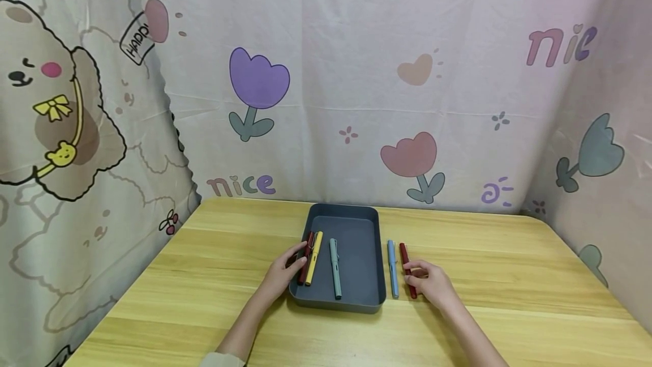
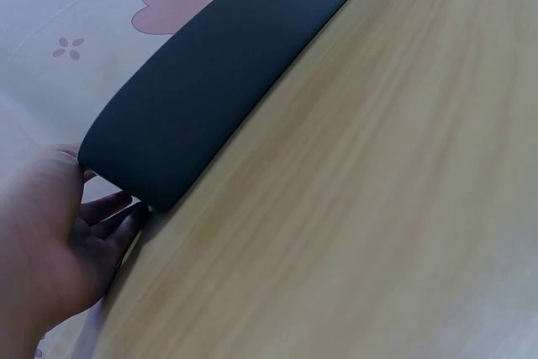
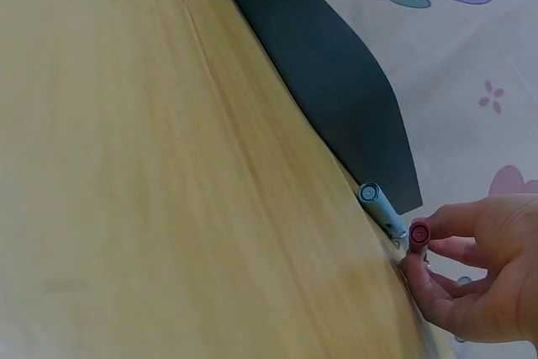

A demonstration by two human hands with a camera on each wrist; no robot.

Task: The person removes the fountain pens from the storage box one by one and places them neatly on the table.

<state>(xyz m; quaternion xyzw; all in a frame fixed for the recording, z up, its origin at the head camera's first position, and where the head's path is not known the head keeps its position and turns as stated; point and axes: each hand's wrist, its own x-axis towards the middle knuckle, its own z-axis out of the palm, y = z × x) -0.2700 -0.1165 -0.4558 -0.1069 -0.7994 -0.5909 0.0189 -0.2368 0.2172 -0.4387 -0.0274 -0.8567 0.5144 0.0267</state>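
Note:
A dark grey tray (image 1: 356,302) lies on the wooden table, holding a dark red pen (image 1: 303,278), a yellow pen (image 1: 314,258) and a grey-green pen (image 1: 335,268). At its left side my left hand (image 1: 281,270) grips the wall, thumb over the rim beside the dark red pen; the left wrist view shows curled fingers at the tray's corner (image 2: 160,178). Right of the tray, my right hand (image 1: 430,284) pinches a red pen (image 1: 404,253) between thumb and fingers, its round end (image 3: 419,233) facing the right wrist camera. Next to it lies a light blue pen (image 1: 393,269).
Wooden table surface (image 1: 204,293) stretches around the tray on both sides. A printed curtain (image 1: 326,84) with flowers and a bear hangs behind the table's back edge and along both sides.

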